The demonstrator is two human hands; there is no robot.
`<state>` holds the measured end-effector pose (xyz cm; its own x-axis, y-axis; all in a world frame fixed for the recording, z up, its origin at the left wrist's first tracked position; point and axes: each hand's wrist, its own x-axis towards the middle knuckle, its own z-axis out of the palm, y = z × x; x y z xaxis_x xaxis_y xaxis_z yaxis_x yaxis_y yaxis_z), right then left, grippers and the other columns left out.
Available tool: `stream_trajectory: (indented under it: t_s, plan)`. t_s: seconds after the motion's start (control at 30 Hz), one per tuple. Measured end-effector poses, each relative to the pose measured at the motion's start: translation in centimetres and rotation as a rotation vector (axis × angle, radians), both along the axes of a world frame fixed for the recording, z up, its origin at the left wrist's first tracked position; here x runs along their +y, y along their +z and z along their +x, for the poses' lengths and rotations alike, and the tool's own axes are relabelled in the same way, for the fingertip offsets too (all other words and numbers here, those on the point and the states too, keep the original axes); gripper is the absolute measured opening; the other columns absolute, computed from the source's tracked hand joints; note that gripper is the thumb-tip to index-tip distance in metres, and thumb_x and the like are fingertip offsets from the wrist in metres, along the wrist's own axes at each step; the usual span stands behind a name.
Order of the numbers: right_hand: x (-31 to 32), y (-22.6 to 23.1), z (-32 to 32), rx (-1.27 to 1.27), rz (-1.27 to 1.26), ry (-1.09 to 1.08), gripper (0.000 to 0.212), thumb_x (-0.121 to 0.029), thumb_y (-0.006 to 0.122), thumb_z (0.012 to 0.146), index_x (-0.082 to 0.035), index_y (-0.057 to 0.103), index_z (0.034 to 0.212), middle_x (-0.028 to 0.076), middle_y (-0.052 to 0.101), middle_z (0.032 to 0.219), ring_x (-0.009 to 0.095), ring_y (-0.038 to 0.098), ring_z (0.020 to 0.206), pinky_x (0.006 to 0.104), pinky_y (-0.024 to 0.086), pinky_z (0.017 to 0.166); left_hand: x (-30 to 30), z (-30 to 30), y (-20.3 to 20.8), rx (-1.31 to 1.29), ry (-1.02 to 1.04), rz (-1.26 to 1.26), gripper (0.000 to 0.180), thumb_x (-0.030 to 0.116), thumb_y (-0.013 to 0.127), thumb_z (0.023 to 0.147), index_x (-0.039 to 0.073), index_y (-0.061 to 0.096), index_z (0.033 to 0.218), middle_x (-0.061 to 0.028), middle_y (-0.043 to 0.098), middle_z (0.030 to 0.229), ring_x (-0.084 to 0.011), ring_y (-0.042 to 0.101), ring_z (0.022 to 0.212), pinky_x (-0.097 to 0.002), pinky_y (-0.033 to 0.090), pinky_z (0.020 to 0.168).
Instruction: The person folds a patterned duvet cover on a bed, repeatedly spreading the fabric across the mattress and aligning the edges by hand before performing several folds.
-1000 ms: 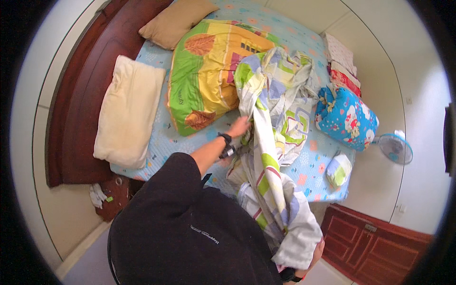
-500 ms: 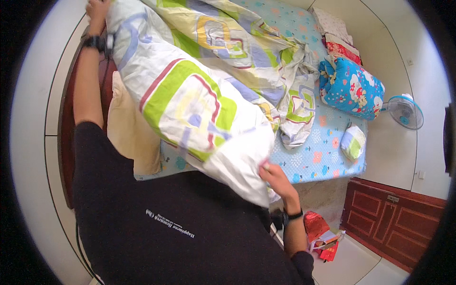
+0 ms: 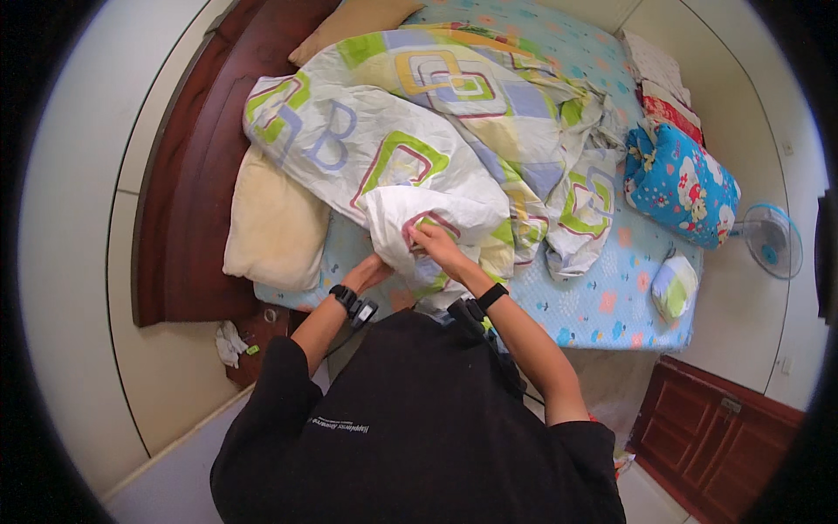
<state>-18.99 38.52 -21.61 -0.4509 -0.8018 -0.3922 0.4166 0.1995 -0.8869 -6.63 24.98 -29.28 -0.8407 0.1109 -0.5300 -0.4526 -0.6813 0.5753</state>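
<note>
Bedroom, pale walls, seen from above; bed in a blue dotted sheet with a dark wooden headboard at nine o'clock.

Left hand: fingers curled shut on the near edge of the duvet, partly tucked under the cloth, at the bed's six o'clock edge. Black wristband on that wrist.

Right hand: closed on a white bunched fold of the same duvet, just beside the left hand, at its three o'clock. Black band on that wrist.

Duvet: white with green, blue, yellow and red squares, lying crumpled across the middle of the bed, from my hands out toward twelve o'clock, trailing to two o'clock.

Cream pillow: at ten o'clock of the hands, against the headboard, partly under the duvet.

Tan pillow: at twelve o'clock, far end of the headboard.

Blue floral bundle: at two o'clock, on the bed's far side edge.

Folded cloths: beyond the bundle, at one o'clock.

Small green and white roll: at three o'clock, near the bed corner.

Fan: on the floor at three o'clock, off the bed.

Wooden cabinet: at four o'clock.
</note>
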Motion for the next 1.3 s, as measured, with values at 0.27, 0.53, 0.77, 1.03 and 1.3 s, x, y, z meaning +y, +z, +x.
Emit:
stream_trajectory:
  t_s: [0.27,0.53,0.77,1.03,1.3]
  plan:
    - [9.7,0.3,-4.1,0.265,-0.039,0.105,0.037,-0.023,0.052,0.080,-0.006,0.044,0.112,0.007,0.051,0.104,0.014,0.046,0.097,0.0256,0.035,0.083,2.0,-2.3,7.2,0.173,0.216,0.050,0.049,0.036,0.028,0.086,0.005,0.029,0.124,-0.0068,0.034,0.126,-0.0210,0.035,0.112,-0.0368,0.027,0.094]
    - [27.1,-16.4,-3.5,0.244,0.589,0.068,0.044,-0.026,0.058,0.074,-0.001,0.043,0.107,0.016,0.055,0.091,0.022,0.053,0.084,0.0314,0.041,0.072,-1.6,-2.1,17.5,0.494,0.505,-0.103,0.068,0.054,0.024,0.082,0.003,0.023,0.127,-0.0121,0.034,0.124,-0.0241,0.037,0.111,-0.0359,0.032,0.092]
    - [33.1,-18.1,-3.5,0.284,0.786,0.009,0.043,-0.024,0.060,0.071,-0.002,0.045,0.104,0.015,0.056,0.085,0.022,0.054,0.078,0.0311,0.042,0.069,-19.7,16.7,15.3,-0.188,0.708,-1.813,0.044,-0.002,0.055,0.063,-0.003,0.047,0.106,-0.0108,0.050,0.103,-0.0145,0.046,0.095,-0.0261,0.037,0.082]
    - [36.2,-18.8,-8.2,-0.097,0.897,-0.364,0.076,-0.040,0.067,0.062,-0.007,0.029,0.120,0.021,0.039,0.114,0.027,0.039,0.104,0.0438,0.037,0.078,-34.3,30.1,28.1,-0.086,1.146,-1.214,0.049,0.015,0.053,0.076,0.000,0.032,0.118,-0.0126,0.043,0.111,-0.0237,0.045,0.099,-0.0341,0.035,0.087]
    - [32.8,-24.1,-13.8,-0.668,0.582,-1.275,0.061,-0.048,0.054,0.072,-0.003,0.042,0.112,0.012,0.050,0.108,0.025,0.051,0.092,0.0329,0.041,0.075,-15.9,22.7,5.5,-1.018,0.365,-2.341,0.075,0.049,0.050,0.075,-0.005,0.025,0.121,-0.0232,0.033,0.119,-0.0346,0.033,0.109,-0.0398,0.028,0.091]
